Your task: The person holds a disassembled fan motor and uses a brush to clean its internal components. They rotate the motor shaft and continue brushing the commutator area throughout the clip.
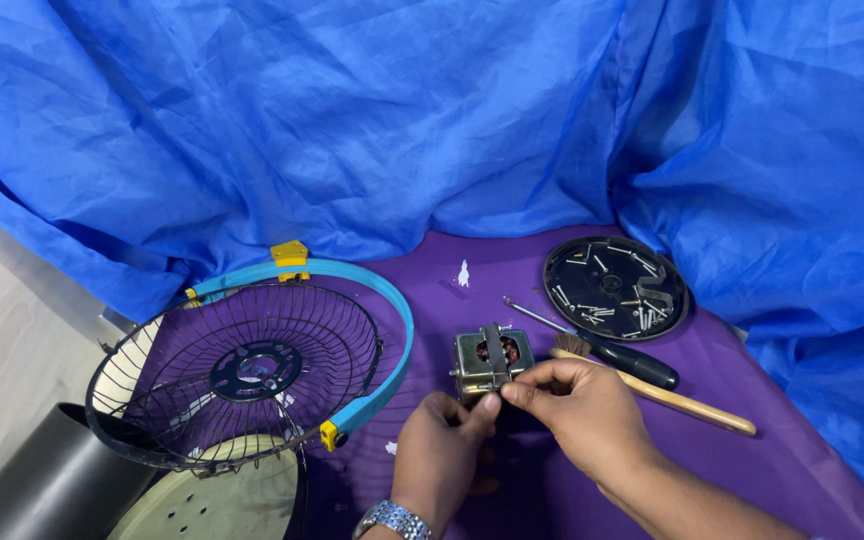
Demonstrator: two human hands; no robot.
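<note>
Two hands met over a small metal fan motor (490, 362) that sat near the middle of the purple cloth (752, 470), just right of the wire fan guard (242, 385). The left hand (442, 450), with a metal watch (392, 520) at its wrist, gripped the near side of the motor with fingers curled, while the right hand (577, 405) pressed thumb and forefinger together on something very small at the motor's near edge; what they pinched was too small to tell. A slip looked like the main hazard: the motor was held only at one side, so a hard pull could have tipped it or rolled it off the left fingers. Whatever tiny part sat in the pinch could easily have dropped and vanished into the cloth's folds, since the round black tray (615, 287) holding loose screws lay well apart at the far right. The copper windings showing through the motor's top could have been nicked if the fingers slid inward. A screwdriver (602, 345) and a wooden-handled brush (672, 398) lay just right of the right hand, close enough for the wrist to knock them. The blue guard ring (392, 340) with yellow clips curved near the left hand.
</note>
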